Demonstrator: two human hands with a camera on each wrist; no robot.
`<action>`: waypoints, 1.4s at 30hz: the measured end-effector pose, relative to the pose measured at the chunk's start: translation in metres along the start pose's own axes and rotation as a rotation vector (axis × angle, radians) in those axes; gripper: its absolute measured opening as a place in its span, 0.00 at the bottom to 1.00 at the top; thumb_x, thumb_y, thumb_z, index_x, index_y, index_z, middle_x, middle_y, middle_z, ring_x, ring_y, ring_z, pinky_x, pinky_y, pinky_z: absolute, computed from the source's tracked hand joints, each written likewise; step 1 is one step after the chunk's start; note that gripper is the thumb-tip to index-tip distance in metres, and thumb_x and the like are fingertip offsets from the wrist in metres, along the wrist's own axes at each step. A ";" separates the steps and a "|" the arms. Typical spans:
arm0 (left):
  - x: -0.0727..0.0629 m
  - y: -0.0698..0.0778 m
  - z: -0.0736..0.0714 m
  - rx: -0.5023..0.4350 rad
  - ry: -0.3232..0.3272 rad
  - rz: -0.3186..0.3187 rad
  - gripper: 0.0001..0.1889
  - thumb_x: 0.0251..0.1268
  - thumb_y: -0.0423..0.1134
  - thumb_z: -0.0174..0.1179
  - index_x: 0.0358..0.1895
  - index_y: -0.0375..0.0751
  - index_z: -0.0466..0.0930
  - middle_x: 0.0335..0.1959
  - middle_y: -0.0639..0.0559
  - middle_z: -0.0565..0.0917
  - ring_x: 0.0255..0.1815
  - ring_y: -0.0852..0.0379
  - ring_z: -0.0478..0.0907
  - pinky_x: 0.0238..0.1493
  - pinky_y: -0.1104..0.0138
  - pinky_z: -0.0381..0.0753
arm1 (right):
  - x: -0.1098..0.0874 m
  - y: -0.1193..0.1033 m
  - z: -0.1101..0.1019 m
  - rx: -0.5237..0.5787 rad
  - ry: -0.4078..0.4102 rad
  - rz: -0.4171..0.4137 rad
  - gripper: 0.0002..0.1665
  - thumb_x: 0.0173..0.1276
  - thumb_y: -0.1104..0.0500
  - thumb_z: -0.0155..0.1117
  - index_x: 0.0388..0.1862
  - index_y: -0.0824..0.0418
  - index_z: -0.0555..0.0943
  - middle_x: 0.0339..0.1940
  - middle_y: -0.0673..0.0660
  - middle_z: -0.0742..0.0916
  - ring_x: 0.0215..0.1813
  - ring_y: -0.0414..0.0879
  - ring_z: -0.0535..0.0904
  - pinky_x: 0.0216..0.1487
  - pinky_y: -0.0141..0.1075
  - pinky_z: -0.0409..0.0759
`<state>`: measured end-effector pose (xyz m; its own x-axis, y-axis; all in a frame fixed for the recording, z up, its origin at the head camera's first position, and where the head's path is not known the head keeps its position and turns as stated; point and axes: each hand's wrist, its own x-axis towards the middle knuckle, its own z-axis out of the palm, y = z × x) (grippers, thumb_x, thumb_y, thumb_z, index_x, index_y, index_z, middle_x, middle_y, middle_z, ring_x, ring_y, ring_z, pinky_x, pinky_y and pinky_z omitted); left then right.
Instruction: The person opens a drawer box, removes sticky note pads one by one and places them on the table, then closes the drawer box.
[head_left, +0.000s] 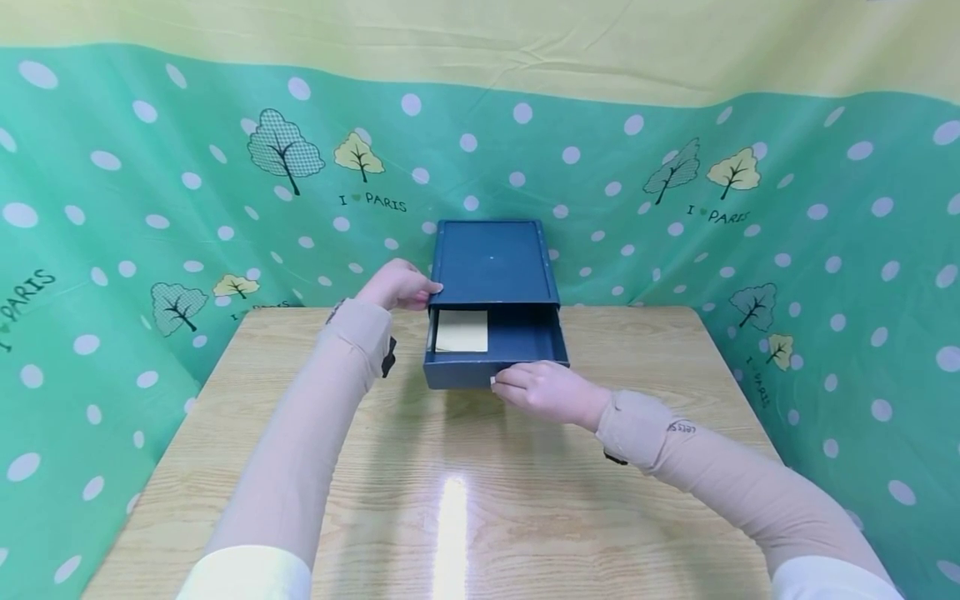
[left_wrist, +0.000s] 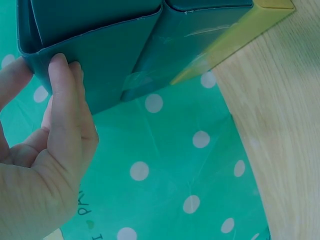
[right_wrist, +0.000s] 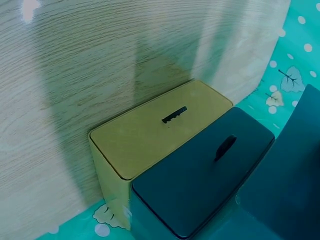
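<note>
A blue drawer cabinet (head_left: 491, 260) stands at the back of the table with its top drawer (head_left: 459, 375) pulled partly out. Inside the drawer, on the left, lies a pale yellow paper square (head_left: 461, 332). My left hand (head_left: 400, 285) holds the cabinet's left upper edge. In the left wrist view, that hand (left_wrist: 55, 135) has the thumb on one face and straight fingers along the side wall. At the drawer's front panel, right of its middle, my right hand (head_left: 551, 392) grips with bent fingers. The right wrist view does not show this hand.
Below the open drawer are a closed blue drawer (right_wrist: 200, 172) and a closed yellow drawer (right_wrist: 155, 132), each with a dark slot in its front. A green dotted cloth (head_left: 592, 183) hangs behind and beside the wooden table (head_left: 585, 517).
</note>
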<state>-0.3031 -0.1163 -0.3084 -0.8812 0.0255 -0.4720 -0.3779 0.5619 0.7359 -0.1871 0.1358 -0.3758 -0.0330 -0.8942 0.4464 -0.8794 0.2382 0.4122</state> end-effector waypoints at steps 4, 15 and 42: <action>0.000 0.000 0.000 -0.003 0.003 -0.001 0.26 0.64 0.38 0.60 0.62 0.31 0.66 0.54 0.43 0.73 0.54 0.51 0.75 0.52 0.67 0.82 | 0.001 -0.001 -0.002 0.004 -0.014 -0.012 0.16 0.50 0.66 0.75 0.39 0.63 0.84 0.38 0.55 0.86 0.40 0.43 0.84 0.43 0.29 0.85; 0.000 -0.001 0.000 0.026 0.008 -0.018 0.26 0.65 0.39 0.60 0.62 0.31 0.66 0.55 0.41 0.74 0.56 0.49 0.75 0.51 0.67 0.83 | 0.001 -0.004 -0.003 0.024 -0.079 -0.004 0.14 0.53 0.66 0.73 0.41 0.63 0.84 0.40 0.54 0.87 0.41 0.42 0.84 0.45 0.28 0.84; -0.001 0.001 0.000 0.004 0.007 0.004 0.26 0.65 0.39 0.61 0.62 0.31 0.66 0.52 0.43 0.75 0.54 0.51 0.76 0.50 0.69 0.83 | 0.000 -0.011 -0.003 -0.036 0.012 -0.086 0.17 0.74 0.70 0.45 0.39 0.63 0.83 0.38 0.54 0.85 0.39 0.41 0.83 0.41 0.28 0.84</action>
<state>-0.3021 -0.1156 -0.3071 -0.8846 0.0215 -0.4659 -0.3736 0.5652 0.7355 -0.1762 0.1346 -0.3774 0.0476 -0.9074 0.4176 -0.8612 0.1745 0.4773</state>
